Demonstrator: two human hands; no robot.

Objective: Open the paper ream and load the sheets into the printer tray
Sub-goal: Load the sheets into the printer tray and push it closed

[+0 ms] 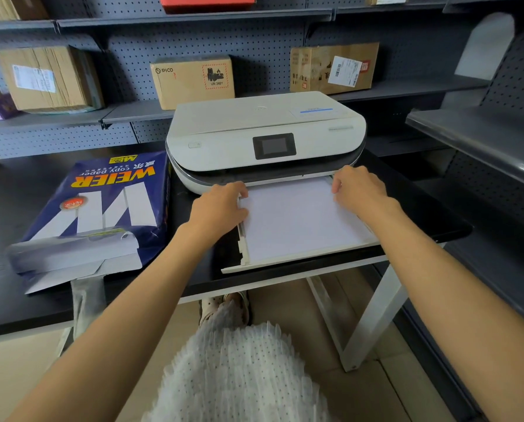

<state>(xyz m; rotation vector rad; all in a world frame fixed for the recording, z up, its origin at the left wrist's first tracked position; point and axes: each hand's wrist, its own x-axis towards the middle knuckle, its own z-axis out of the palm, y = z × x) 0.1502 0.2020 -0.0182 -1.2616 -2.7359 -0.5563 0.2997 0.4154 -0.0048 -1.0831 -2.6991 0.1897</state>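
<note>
Black table point(17, 208), both hands palm-down flanking sheets point(294, 217) in tray point(300, 260)

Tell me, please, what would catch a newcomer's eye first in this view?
First the white printer at the centre of the black table, its tray pulled out and holding white sheets. Both hands rest on the stack's far corners: left hand at the left edge, right hand at the right. Left of the printer lies the blue ream, its near end torn open.
</note>
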